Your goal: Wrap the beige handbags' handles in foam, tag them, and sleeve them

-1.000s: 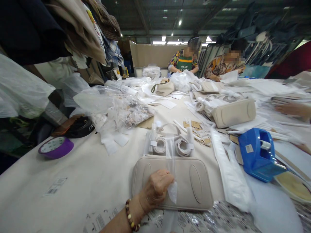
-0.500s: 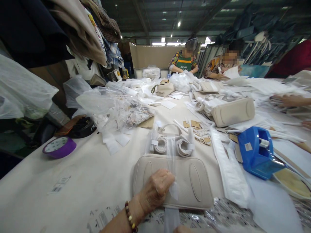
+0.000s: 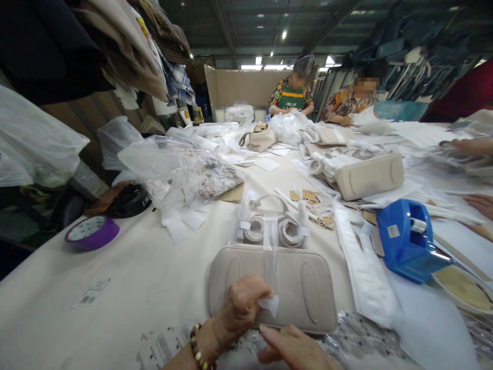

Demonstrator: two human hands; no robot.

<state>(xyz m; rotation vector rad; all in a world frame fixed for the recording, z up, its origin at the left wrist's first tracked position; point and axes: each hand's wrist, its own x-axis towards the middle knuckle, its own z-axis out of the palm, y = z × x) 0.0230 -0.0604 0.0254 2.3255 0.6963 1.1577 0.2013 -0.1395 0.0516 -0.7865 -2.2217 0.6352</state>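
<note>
A beige handbag (image 3: 292, 280) lies base toward me, with two rolled straps (image 3: 254, 228) bound in white wrap beyond it. A translucent white plastic strip (image 3: 270, 231) runs over the straps and down the bag's middle. My left hand (image 3: 244, 303), wearing a beaded bracelet (image 3: 197, 347), is closed on the strip, whose loose end shows beside the fingertips. My right hand (image 3: 295, 349) is at the bag's near edge with fingers stretched out and apart; I see nothing held in it. Beneath the hands lies a clear printed plastic bag (image 3: 354, 334).
A purple tape roll (image 3: 92, 234) sits on the left and a blue tape dispenser (image 3: 408, 241) on the right. Crumpled plastic bags (image 3: 185, 169), another beige bag (image 3: 370, 177) and tags (image 3: 308, 196) lie beyond. Co-workers (image 3: 295, 97) stand opposite; another person's hand (image 3: 479, 203) is at right.
My right hand has come up into view from the bottom edge. My left hand has shifted slightly left and down with the strip. The strip's part below the bag no longer shows.
</note>
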